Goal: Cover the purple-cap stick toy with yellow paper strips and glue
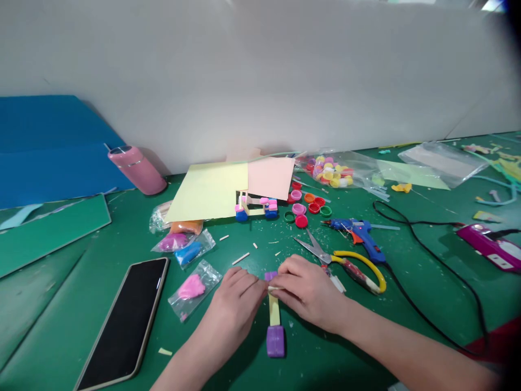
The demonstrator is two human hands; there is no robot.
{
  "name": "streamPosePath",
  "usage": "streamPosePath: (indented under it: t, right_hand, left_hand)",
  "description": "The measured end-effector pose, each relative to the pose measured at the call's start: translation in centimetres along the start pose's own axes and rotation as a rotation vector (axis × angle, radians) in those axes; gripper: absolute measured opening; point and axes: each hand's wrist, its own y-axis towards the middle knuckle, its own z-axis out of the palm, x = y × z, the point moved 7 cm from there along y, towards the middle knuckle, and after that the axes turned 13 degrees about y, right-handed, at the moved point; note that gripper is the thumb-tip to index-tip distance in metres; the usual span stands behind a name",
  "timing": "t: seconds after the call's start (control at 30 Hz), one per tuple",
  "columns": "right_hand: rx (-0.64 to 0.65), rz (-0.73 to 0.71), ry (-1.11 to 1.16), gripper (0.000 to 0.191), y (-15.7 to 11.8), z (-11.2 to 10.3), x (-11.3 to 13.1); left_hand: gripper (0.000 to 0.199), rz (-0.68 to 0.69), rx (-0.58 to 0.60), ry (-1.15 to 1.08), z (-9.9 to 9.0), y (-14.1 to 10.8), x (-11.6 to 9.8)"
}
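Note:
My left hand (240,298) and my right hand (309,290) meet fingertip to fingertip over a small craft piece. That piece is a pale yellow strip (274,312) with a purple block (275,342) at its near end and more purple at the far end, partly covered by my fingers. Between my right thumb and fingers I pinch a short pale stick (272,288). The fingers of my left hand are closed against its other end; what lies inside them is hidden. A small model with pink and blue parts (256,207) stands beyond my hands.
Scissors (337,260) and a blue glue gun (360,233) lie right, its black cord curving behind my right arm. Left are a phone (124,320), bagged pink clay (192,287) and a pink bottle (138,169). Coloured caps (299,209) and a yellow sheet (207,190) lie farther back.

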Motion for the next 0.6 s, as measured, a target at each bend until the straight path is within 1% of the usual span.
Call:
streamPosePath:
  t: [0.17, 0.33, 0.53, 0.6]
  right_hand:
    - [-0.001, 0.003, 0.008, 0.02, 0.0, 0.0, -0.1]
    - [-0.048, 0.003, -0.005, 0.019, -0.2, -0.2, 0.2]
    - [-0.124, -0.103, -0.094, 0.016, -0.6, -0.5, 1.2]
    - [-0.165, -0.146, -0.081, 0.014, -0.7, -0.6, 1.4]
  left_hand:
    - [0.017, -0.007, 0.009, -0.06, 0.1, 0.1, 0.3]
    - [0.019, -0.096, 0.019, -0.265, 0.2, -0.3, 0.8]
    - [0.019, -0.208, 0.066, -0.336, 0.6, -0.6, 1.1]
    - [0.019, -0.237, 0.076, -0.365, 0.6, -0.6, 1.3]
